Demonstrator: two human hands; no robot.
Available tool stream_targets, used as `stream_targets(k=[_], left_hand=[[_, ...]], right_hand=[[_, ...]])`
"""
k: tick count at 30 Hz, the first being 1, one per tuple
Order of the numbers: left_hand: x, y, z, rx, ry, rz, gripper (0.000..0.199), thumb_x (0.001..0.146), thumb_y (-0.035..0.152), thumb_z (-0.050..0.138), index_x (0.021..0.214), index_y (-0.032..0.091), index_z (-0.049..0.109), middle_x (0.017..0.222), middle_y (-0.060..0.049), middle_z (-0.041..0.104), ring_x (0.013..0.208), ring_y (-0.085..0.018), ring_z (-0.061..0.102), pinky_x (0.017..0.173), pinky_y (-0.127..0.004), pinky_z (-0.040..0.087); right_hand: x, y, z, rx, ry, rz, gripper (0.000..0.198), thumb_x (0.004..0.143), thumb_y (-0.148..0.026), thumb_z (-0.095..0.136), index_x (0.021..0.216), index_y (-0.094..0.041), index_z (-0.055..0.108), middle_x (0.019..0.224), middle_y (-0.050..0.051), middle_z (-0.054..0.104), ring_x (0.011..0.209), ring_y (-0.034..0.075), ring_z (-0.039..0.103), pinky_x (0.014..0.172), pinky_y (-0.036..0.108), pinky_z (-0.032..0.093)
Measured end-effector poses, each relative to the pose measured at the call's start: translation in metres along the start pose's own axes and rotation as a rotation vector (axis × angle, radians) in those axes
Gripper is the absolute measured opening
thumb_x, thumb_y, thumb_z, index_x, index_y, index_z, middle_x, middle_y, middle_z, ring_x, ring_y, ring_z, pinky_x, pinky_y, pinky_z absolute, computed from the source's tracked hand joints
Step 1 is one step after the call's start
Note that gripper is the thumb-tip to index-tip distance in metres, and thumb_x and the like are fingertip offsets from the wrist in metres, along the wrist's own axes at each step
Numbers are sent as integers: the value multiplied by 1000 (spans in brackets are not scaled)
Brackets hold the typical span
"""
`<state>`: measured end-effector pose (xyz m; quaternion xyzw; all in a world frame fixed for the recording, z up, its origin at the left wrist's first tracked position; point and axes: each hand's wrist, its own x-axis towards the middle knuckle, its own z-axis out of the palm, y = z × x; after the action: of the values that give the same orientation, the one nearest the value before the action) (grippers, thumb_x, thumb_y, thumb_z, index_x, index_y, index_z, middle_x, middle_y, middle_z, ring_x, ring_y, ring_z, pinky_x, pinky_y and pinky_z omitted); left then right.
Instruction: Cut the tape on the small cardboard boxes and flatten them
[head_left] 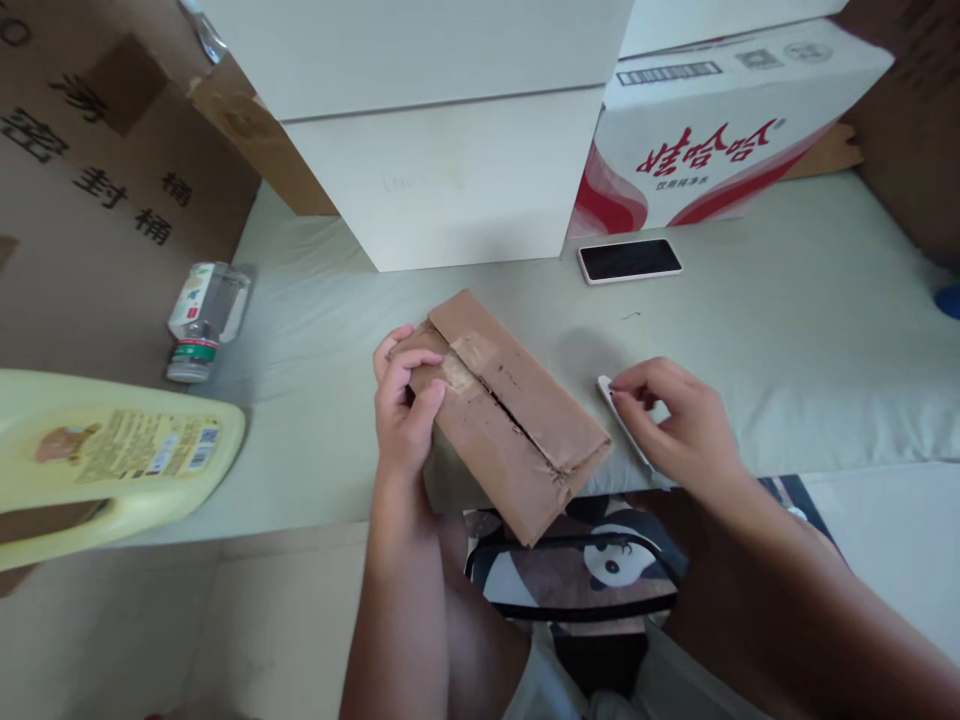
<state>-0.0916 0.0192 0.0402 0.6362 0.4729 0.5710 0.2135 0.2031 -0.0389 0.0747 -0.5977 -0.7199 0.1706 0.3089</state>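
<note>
Here, cardboard parcel (pixel 510 410) under left hand (pixel 405 410) fingers (pixel 401 365), far corner.

So there's a small flat brown cardboard parcel (pixel 502 410), taped shut along a rough, torn centre seam, lying diagonally at the near edge of the pale green surface. Just right of it sits a slim white utility knife (pixel 622 425), angled the same way.
</note>
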Motion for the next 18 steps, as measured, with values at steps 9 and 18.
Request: stream_targets(k=[9, 18], left_hand=[[2, -1, 4, -17, 21, 0, 16, 82, 36, 66, 94, 27, 70, 130, -6, 59, 134, -30, 49, 116, -51, 36], [2, 0, 11, 10, 58, 6, 18, 84, 42, 64, 91, 26, 68, 127, -7, 60, 134, -31, 50, 118, -54, 34]], right_hand=[[0, 33, 7, -373, -473, 370, 25, 88, -27, 56, 110, -18, 65, 75, 5, 70, 70, 23, 65, 60, 32, 38], [-21, -18, -35, 854, 327, -26, 17, 88, -26, 74, 92, -30, 59, 80, 0, 63, 70, 18, 69, 60, 31, 60]])
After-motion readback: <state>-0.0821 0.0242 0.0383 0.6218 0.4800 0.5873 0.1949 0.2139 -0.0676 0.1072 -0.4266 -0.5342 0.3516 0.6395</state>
